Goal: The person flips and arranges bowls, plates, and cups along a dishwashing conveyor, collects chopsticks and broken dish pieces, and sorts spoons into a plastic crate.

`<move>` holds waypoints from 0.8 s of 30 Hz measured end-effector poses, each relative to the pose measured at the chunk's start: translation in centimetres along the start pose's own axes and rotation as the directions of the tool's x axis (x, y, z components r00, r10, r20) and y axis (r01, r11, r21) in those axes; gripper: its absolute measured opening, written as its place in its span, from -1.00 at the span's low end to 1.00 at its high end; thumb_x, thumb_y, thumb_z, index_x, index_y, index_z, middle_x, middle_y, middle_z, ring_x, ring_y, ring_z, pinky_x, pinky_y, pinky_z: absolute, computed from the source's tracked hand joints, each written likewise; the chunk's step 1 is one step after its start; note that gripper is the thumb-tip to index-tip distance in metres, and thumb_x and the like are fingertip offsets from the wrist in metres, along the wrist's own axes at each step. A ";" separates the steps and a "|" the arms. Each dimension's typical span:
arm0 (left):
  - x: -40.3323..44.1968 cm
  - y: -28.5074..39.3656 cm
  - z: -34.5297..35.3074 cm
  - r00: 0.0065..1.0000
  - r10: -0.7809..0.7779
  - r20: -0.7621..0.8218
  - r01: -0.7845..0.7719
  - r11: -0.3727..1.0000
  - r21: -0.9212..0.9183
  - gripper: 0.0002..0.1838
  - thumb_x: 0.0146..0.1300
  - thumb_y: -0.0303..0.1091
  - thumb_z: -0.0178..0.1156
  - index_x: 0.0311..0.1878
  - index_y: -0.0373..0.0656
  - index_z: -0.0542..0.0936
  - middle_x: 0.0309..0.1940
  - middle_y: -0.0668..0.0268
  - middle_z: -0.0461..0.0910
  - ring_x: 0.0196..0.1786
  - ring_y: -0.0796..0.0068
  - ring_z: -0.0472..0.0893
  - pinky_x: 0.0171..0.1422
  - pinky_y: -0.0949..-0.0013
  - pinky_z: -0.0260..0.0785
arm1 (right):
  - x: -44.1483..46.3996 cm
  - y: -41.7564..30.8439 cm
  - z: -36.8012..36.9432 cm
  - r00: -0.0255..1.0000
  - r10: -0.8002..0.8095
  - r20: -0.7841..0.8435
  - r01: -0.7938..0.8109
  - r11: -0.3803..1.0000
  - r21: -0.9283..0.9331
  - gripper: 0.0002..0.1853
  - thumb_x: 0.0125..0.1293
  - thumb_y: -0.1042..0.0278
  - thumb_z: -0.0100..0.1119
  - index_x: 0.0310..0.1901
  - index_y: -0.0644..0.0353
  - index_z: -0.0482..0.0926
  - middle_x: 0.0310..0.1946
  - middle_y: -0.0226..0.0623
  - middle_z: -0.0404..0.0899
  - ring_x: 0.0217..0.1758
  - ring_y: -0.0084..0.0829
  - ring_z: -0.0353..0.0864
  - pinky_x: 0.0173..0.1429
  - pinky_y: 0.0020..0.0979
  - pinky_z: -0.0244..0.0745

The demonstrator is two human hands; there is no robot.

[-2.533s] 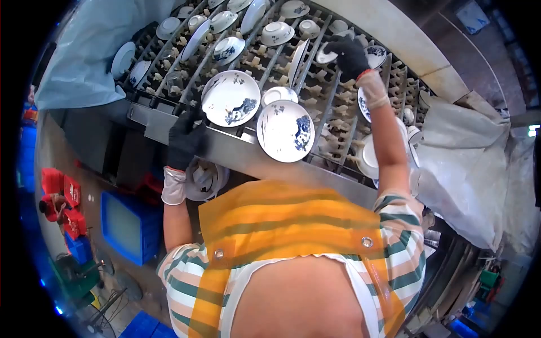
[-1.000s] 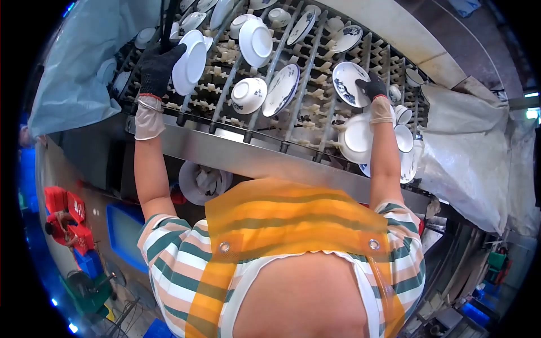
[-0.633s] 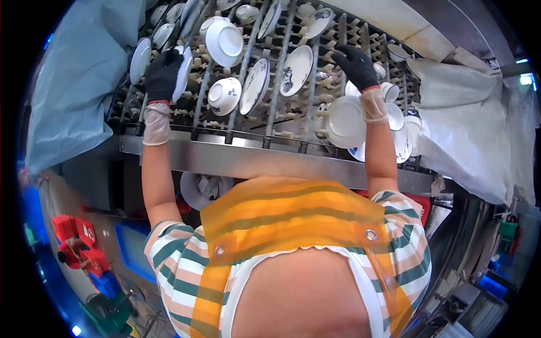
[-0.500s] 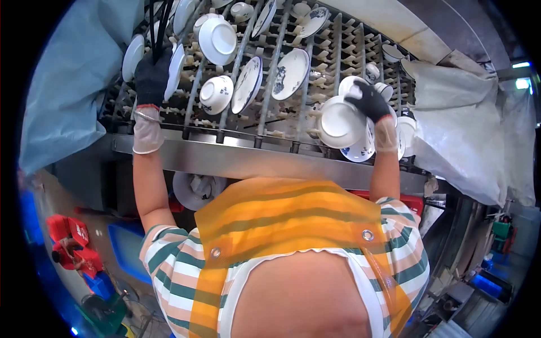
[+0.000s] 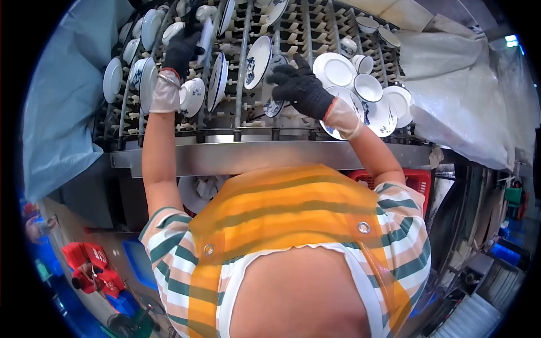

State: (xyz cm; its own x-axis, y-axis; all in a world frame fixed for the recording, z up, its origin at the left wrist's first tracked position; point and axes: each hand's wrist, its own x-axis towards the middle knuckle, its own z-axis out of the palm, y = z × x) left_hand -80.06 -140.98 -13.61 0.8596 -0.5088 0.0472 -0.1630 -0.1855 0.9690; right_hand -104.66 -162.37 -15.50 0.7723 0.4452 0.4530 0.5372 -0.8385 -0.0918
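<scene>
My left hand (image 5: 181,55), in a black glove with a clear cuff, is over the rack's left side. Its fingers close on the edge of a white dish (image 5: 206,40), seen nearly edge-on. My right hand (image 5: 303,89), gloved alike, bends around the edge of a blue-patterned plate (image 5: 274,107) standing in the rack; the hand partly hides it. Just left of that plate, another blue-patterned plate (image 5: 258,63) leans between the bars. A patterned bowl (image 5: 193,97) and a tilted plate (image 5: 217,83) sit near my left wrist.
White plates (image 5: 335,70) and a small bowl (image 5: 368,88) lie piled at right on the pegged rack (image 5: 307,34). A steel ledge (image 5: 270,158) runs along its front. Plastic sheets hang at the left (image 5: 67,101) and right (image 5: 456,96). Below right is a red basket (image 5: 418,183).
My right hand has left the pile of dishes and moved left to a plate between the bars. The white dish by my left hand has turned edge-on. The rack's dishes appear farther left.
</scene>
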 end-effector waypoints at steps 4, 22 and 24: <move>-4.3 1.9 1.2 1.000 0.024 -0.007 -0.024 0.999 -0.038 -0.72 0.24 -0.26 0.11 0.00 -0.05 0.57 -0.48 0.42 0.56 -0.59 0.65 0.48 -0.55 0.58 0.23 | -1.2 9.5 3.7 0.932 0.207 -0.298 -0.236 0.970 -0.063 -0.54 -0.05 0.27 0.28 -0.02 0.04 0.52 -0.01 -0.24 0.52 0.04 -0.26 0.46 0.17 -0.22 0.29; -18.5 -4.0 0.2 0.974 -0.213 -0.075 0.112 0.745 -0.658 -0.66 0.35 -0.33 -0.01 0.16 -0.14 0.37 -0.13 0.22 0.54 -0.66 0.80 0.19 -0.64 0.66 0.02 | -2.1 10.0 -3.8 0.956 0.256 0.144 -0.240 0.964 -0.119 -0.73 -0.10 0.51 0.15 -0.29 -0.01 0.59 -0.11 -0.24 0.55 0.07 -0.19 0.45 0.14 -0.28 0.32; -18.7 -3.7 1.5 0.965 -0.249 -0.085 0.129 0.731 -0.670 -0.66 0.35 -0.33 -0.01 0.16 -0.14 0.37 -0.14 0.23 0.54 -0.66 0.80 0.19 -0.64 0.66 0.02 | -2.1 10.4 -1.7 0.984 0.158 0.081 -0.128 0.946 -0.296 -0.70 -0.06 0.53 0.12 -0.24 0.00 0.59 -0.08 -0.23 0.54 0.09 -0.16 0.44 0.15 -0.25 0.31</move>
State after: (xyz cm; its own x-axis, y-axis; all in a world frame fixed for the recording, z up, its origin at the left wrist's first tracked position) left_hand -96.28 -132.05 -18.45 0.9111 -0.3733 -0.1749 0.3167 0.3621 0.8767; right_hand -101.24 -172.56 -15.89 0.8724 0.3311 0.3597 0.3094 -0.9436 0.1182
